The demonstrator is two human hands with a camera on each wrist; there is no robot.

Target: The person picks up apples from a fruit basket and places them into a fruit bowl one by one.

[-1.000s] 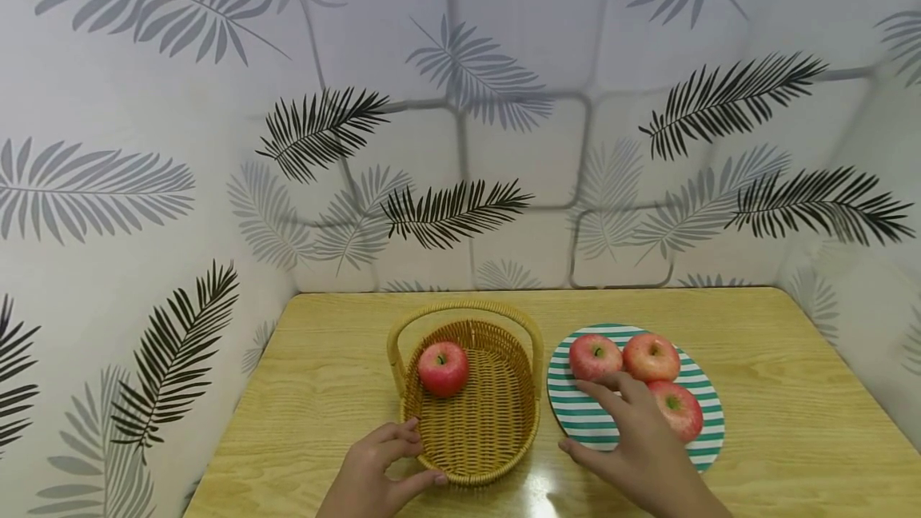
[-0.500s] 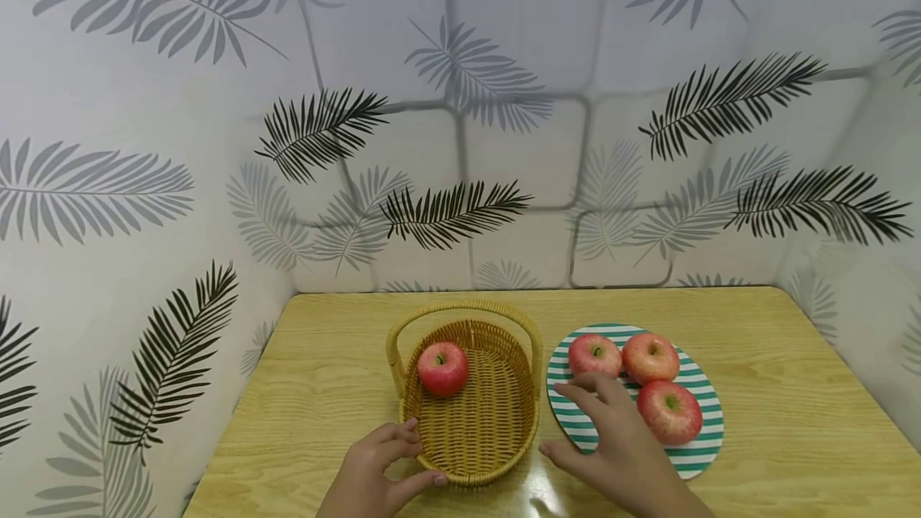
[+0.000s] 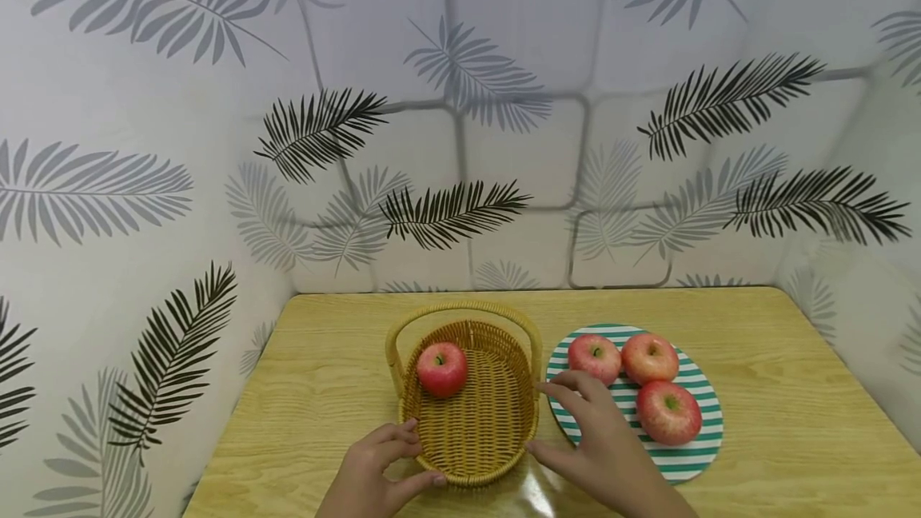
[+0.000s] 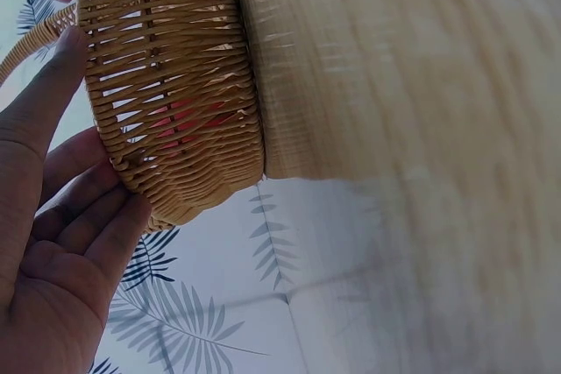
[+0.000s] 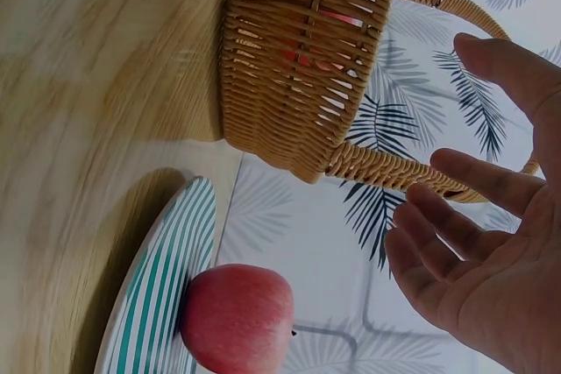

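A round wicker basket (image 3: 475, 422) with an arched handle stands on the table, one red apple (image 3: 442, 369) in its back left. My left hand (image 3: 374, 466) rests at the basket's front left edge; in the left wrist view, thumb and fingertips (image 4: 136, 209) lie spread along the rim. My right hand (image 3: 597, 446), empty, has thumb and fingers apart, with fingertips right at the basket's right rim in the head view. Beneath and beyond it, the green-and-white striped plate (image 3: 679, 466) bears a pink apple (image 3: 594, 356), a paler apple (image 3: 651, 358) and a speckled red apple (image 3: 669, 412).
The wooden table (image 3: 309, 374) ends at the back against a wall (image 3: 518, 158) with a feather pattern. The basket's handle (image 3: 468, 308) arches over its far part. Side walls stand at the left and right. Bare wood lies to the right of the plate.
My right hand has moved left from over the plate to the basket's right rim, uncovering more of the speckled apple. My left hand, the basket and the apples have stayed in place.
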